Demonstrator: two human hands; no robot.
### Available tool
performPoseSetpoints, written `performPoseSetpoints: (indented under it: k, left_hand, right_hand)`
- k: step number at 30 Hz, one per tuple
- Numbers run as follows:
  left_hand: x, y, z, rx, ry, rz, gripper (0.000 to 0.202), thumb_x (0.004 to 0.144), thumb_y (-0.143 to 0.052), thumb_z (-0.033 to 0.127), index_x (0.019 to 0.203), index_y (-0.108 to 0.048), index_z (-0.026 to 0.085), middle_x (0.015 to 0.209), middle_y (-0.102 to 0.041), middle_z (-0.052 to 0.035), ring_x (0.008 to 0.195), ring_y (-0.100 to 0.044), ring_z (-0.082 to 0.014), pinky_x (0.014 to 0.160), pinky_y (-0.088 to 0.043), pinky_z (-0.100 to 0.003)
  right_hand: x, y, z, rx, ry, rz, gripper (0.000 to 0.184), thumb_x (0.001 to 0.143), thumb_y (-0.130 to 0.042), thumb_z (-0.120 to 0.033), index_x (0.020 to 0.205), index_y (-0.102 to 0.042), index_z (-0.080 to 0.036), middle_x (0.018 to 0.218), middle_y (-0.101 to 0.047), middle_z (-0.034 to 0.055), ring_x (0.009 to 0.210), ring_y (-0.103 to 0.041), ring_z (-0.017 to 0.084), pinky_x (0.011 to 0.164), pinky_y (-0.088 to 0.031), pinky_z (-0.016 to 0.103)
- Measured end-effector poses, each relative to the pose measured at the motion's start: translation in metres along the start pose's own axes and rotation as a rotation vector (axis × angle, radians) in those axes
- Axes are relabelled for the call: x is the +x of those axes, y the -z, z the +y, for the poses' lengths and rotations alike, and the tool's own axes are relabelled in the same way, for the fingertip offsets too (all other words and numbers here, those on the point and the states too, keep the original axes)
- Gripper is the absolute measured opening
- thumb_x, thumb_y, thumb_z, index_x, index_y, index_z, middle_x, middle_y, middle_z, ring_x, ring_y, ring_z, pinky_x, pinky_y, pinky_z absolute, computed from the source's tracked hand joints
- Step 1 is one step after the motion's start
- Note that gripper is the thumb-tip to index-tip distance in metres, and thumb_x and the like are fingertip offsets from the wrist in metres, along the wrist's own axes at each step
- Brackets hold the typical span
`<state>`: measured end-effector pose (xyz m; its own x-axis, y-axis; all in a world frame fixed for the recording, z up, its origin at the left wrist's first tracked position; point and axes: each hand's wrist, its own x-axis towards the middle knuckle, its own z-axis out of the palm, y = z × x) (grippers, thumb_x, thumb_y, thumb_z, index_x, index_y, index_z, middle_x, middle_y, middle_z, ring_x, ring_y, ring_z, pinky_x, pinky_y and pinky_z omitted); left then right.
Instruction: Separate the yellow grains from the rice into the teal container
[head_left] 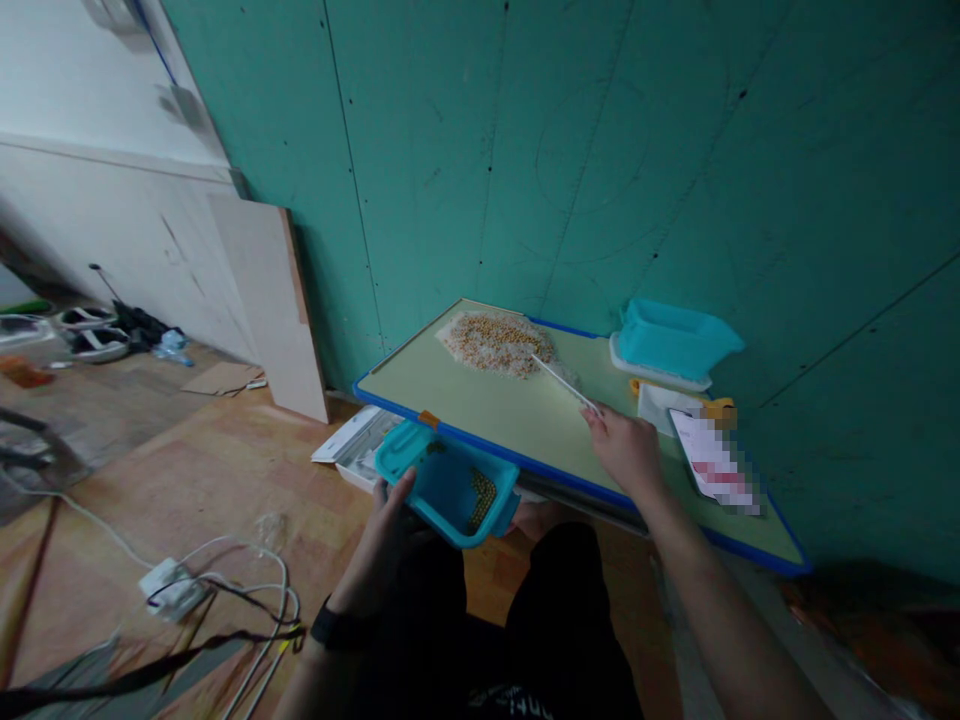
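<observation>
My left hand [391, 510] grips the near left wall of a blue plastic container [442, 495], held just below the table's front edge. Green beans [482, 498] lie along its right end, with a few more at its far left. Between the fingers of my right hand [624, 445] is a thin white stick [566, 382], perhaps a chopstick or a pair. Its tip touches the right side of a pile of mixed grains and yellow beans [495, 342] spread on the pale tabletop [510, 410].
A second blue container [671, 340] sits on a white lid at the table's back right. Nearer lie a phone [716, 465] and a white item with yellow parts. A green wall [465, 150] stands behind. Cables and a power strip [174, 588] cover the floor at left.
</observation>
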<state>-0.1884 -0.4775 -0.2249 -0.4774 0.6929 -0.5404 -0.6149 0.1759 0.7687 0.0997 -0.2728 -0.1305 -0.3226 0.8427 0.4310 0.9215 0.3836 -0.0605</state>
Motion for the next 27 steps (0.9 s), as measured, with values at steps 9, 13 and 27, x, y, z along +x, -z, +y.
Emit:
performPoseSetpoints:
  k: [9,13,27]
  left_hand:
    - [-0.006,-0.003,0.003,0.005,0.003,-0.010,0.085,0.102,-0.088,0.059,0.172,-0.042,0.040,0.160,-0.070,-0.0187,0.124,-0.086,-0.0345,0.096,-0.075,-0.047]
    - [-0.013,-0.006,0.006,-0.027,-0.002,-0.049,0.105,0.086,-0.102,0.066,0.170,-0.043,0.042,0.152,-0.076,-0.0174,0.125,-0.085,-0.0400,0.094,-0.074,-0.049]
    - [-0.023,-0.012,0.008,-0.027,-0.026,-0.031,0.109,0.086,-0.102,0.068,0.173,-0.042,0.041,0.156,-0.074,-0.0188,0.130,-0.083,-0.0427,0.094,-0.074,-0.051]
  right_hand:
    - [0.010,-0.013,0.006,0.115,-0.094,0.158,0.043,0.113,-0.057,-0.041,0.096,-0.090,-0.018,0.084,-0.087,0.0200,0.072,-0.078,0.030,0.066,-0.041,0.036]
    - [0.021,-0.014,0.000,0.154,-0.130,0.125,0.040,0.111,-0.063,-0.041,0.094,-0.089,-0.016,0.090,-0.089,0.0220,0.076,-0.080,0.031,0.067,-0.044,0.036]
    - [0.032,-0.029,0.000,0.356,-0.081,0.098,0.039,0.107,-0.068,-0.045,0.092,-0.088,-0.016,0.094,-0.090,0.0225,0.082,-0.084,0.031,0.068,-0.047,0.033]
